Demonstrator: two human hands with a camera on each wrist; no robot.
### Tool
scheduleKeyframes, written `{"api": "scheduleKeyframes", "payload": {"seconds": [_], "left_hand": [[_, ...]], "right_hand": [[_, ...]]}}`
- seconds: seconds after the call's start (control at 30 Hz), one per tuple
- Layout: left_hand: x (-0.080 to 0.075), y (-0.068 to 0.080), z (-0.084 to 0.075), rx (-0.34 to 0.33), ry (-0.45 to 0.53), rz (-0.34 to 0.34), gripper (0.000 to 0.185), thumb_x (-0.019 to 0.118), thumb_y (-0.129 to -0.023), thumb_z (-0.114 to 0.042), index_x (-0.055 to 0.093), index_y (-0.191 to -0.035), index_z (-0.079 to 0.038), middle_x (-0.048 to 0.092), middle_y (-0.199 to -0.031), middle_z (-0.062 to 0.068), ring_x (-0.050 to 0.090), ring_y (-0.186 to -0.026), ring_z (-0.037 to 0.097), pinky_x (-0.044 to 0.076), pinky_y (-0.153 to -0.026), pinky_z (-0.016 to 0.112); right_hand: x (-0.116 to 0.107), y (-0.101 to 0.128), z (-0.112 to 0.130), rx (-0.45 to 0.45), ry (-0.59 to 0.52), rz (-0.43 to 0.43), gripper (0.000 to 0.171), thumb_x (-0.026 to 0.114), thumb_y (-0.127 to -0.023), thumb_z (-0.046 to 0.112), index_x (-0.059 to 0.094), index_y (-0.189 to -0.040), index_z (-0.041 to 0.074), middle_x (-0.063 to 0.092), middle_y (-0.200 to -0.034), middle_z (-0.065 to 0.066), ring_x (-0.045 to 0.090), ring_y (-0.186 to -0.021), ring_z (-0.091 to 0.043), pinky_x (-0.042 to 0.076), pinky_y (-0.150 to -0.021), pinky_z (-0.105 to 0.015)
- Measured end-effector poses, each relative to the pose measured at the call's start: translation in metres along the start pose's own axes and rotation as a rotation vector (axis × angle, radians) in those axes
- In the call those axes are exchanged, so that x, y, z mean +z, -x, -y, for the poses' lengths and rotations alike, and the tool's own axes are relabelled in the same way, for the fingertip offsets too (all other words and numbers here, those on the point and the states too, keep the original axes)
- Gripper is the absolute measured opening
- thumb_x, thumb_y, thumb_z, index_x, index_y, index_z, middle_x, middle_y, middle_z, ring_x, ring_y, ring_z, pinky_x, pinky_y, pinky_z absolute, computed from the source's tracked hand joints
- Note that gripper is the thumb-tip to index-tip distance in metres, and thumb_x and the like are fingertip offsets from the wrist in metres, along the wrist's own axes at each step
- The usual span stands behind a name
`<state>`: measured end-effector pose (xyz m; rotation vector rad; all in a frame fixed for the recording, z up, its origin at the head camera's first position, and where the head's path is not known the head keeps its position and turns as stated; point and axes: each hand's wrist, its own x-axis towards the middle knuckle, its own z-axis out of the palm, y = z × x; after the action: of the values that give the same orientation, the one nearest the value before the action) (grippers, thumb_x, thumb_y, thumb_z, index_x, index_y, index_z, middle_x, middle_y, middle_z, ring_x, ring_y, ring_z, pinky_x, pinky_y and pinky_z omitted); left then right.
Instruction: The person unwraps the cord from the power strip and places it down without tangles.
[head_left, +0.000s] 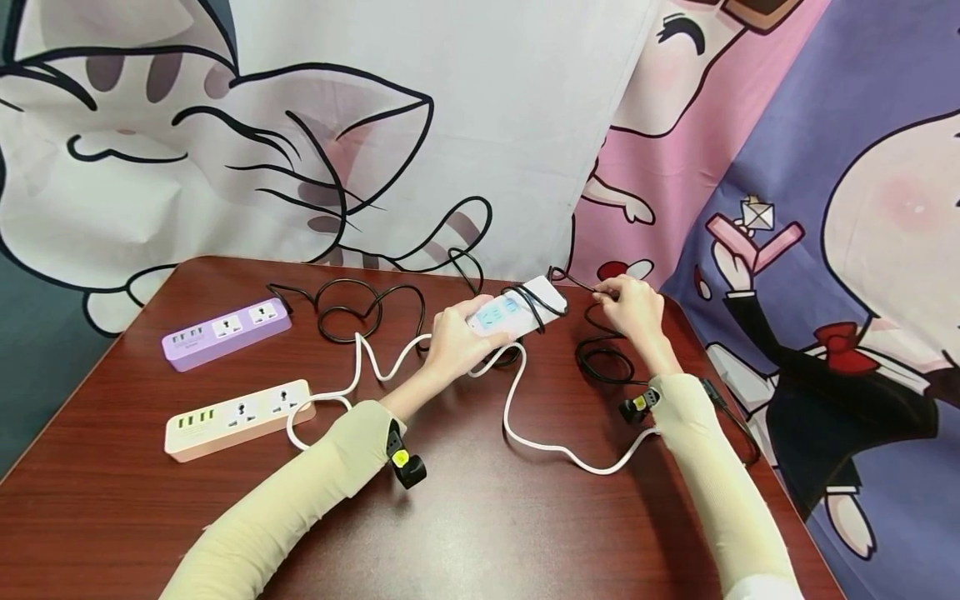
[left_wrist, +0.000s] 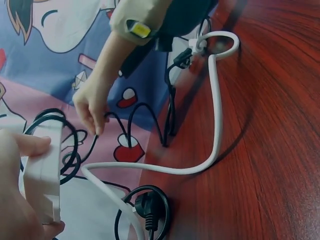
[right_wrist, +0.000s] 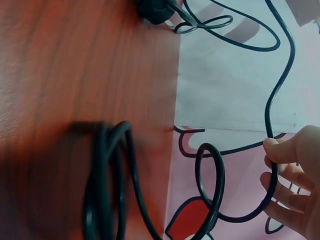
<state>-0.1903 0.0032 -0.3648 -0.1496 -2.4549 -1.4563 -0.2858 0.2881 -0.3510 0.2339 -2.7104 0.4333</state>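
Observation:
My left hand (head_left: 453,340) grips a white power strip (head_left: 491,317) with blue sockets, tilted and raised at the back of the table. Loops of black cord wrap around the strip's far end. In the left wrist view, thumb and fingers clasp opposite sides of the strip (left_wrist: 42,180). To the right, my right hand (head_left: 636,317) pinches the black cord (right_wrist: 268,107) between thumb and fingers. From this hand, slack cord hangs in curves toward a loose coil (head_left: 603,367) on the table.
A purple power strip (head_left: 202,352) and a cream power strip (head_left: 232,422) lie at left. A white cable (head_left: 551,448) snakes across the middle. A black plug (left_wrist: 150,204) shows in the left wrist view. Behind the brown table (head_left: 465,533) hangs a cartoon-printed cloth (head_left: 510,125).

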Motion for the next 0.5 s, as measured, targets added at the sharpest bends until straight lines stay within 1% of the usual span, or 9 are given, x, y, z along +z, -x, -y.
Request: {"api": "scheduleKeyframes", "payload": {"seconds": [0.1,0.2,0.33,0.5], "left_hand": [[0.001,0.001,-0.001,0.041,-0.04,0.038,0.06,0.084,-0.065,-0.034,0.067,-0.12,-0.017,0.072,-0.107,0.004,0.062,-0.086,0.022,0.043,-0.072,0.034],[0.0,0.001,-0.003,0.061,-0.059,0.063,0.06,0.084,-0.065,-0.034,0.067,-0.119,-0.017,0.072,-0.108,0.003,0.062,-0.084,0.021,0.042,-0.071,0.033],[0.0,0.0,-0.004,0.053,-0.07,0.088,0.06,0.083,-0.065,-0.034,0.068,-0.12,-0.018,0.072,-0.108,0.004,0.061,-0.084,0.021,0.042,-0.071,0.032],[-0.001,-0.001,-0.005,0.046,-0.092,0.123,0.061,0.083,-0.064,-0.035,0.067,-0.121,-0.018,0.072,-0.108,0.004,0.062,-0.087,0.021,0.042,-0.073,0.032]], "right_hand": [[0.001,-0.009,0.005,0.029,-0.001,0.0,0.014,0.07,-0.086,0.025,0.077,-0.096,0.019,0.074,-0.099,-0.008,0.067,-0.082,-0.034,0.046,-0.068,-0.054],[0.0,-0.016,0.009,0.045,-0.01,-0.014,0.014,0.069,-0.085,0.025,0.078,-0.096,0.02,0.074,-0.1,-0.007,0.067,-0.086,-0.033,0.046,-0.071,-0.054],[0.0,-0.023,0.014,0.056,-0.026,-0.023,0.015,0.069,-0.085,0.025,0.078,-0.096,0.02,0.073,-0.102,-0.005,0.066,-0.09,-0.032,0.045,-0.075,-0.056],[-0.002,-0.026,0.018,0.071,-0.041,-0.038,0.015,0.068,-0.086,0.026,0.077,-0.096,0.02,0.073,-0.101,-0.005,0.066,-0.088,-0.031,0.044,-0.077,-0.056]]}}
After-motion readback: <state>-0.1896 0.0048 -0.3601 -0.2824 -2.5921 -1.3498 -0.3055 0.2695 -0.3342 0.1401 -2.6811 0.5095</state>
